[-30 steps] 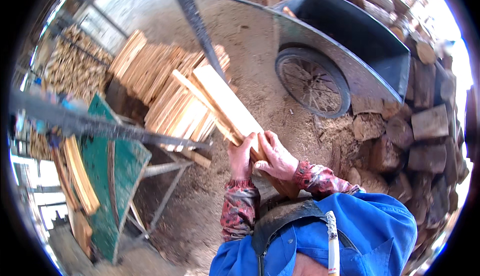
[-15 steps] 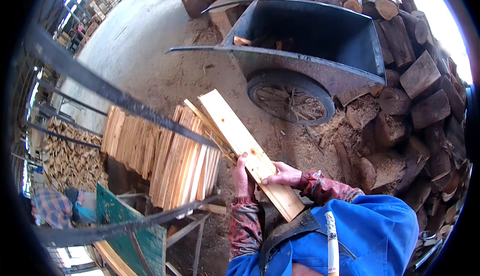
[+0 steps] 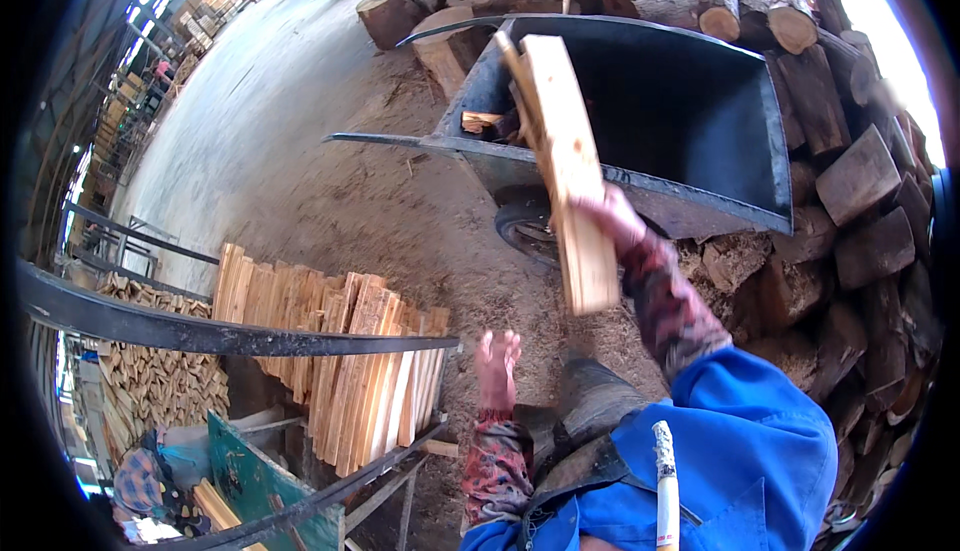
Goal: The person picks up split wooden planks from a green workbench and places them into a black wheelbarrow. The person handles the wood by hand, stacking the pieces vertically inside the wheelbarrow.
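My right hand [image 3: 612, 213] grips a pale wooden board [image 3: 572, 131] together with a thinner, rough-edged wood strip [image 3: 527, 96] along its left side. Their far ends reach over the near rim of a dark metal handcart [image 3: 690, 196], whose tub holds a few wood scraps [image 3: 482, 121] in its left corner. The board is slightly blurred by motion. My left hand [image 3: 497, 369] is empty, fingers up and loosely apart, just right of a stack of upright boards [image 3: 360, 376].
A dark metal bar [image 3: 250, 341] crosses in front of the board stack. Cut logs [image 3: 865, 191] are piled along the right and back. A green panel [image 3: 265, 486] stands lower left, near a heap of split wood [image 3: 160, 381]. A cigarette [image 3: 665, 481] juts up at the lower edge.
The board and strip have swung forward from in front of my body to the handcart, carried in my right hand. My left hand has let go of them and stays near the stack.
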Demonstrator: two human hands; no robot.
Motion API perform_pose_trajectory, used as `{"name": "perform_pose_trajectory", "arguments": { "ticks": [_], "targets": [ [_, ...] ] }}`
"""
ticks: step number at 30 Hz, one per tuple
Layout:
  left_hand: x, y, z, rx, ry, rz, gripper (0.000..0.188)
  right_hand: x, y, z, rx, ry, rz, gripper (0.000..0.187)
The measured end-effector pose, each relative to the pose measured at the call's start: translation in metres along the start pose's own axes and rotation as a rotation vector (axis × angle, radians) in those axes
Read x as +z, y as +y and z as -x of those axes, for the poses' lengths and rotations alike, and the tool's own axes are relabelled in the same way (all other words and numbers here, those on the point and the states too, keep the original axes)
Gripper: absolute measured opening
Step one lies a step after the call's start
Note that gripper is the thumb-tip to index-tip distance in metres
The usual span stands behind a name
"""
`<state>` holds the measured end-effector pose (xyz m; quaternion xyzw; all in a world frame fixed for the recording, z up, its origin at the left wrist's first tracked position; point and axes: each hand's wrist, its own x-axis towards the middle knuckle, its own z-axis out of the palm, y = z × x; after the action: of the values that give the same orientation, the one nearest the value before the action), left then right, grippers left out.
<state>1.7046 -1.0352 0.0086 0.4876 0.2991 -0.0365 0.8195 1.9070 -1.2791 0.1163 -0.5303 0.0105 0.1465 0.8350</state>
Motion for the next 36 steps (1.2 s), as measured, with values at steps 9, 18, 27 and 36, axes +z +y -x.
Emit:
{"name": "perform_pose_trajectory", "arguments": {
  "ticks": [9, 18, 27, 36],
  "targets": [
    [-0.183, -0.154, 0.077, -0.266, 0.558, 0.043, 0.031, -0.125, -0.004, -0.197, -0.174, 0.516, 0.836, 0.047],
    [-0.275, -0.297, 0.238, -0.533, 0.983, 0.315, 0.044, -0.02, 0.244, 0.007, -0.014, -0.135, 0.93, 0.026],
    [-0.338, -0.361, 0.358, -0.244, 0.981, 0.477, 0.043, 0.146, 0.404, 0.325, 0.158, -1.279, 1.183, 0.034],
    [-0.38, -0.415, 0.5, -0.028, 1.178, 0.764, 0.028, 0.255, 0.46, 0.465, 0.263, -1.606, 1.196, 0.027]
  ]
}}
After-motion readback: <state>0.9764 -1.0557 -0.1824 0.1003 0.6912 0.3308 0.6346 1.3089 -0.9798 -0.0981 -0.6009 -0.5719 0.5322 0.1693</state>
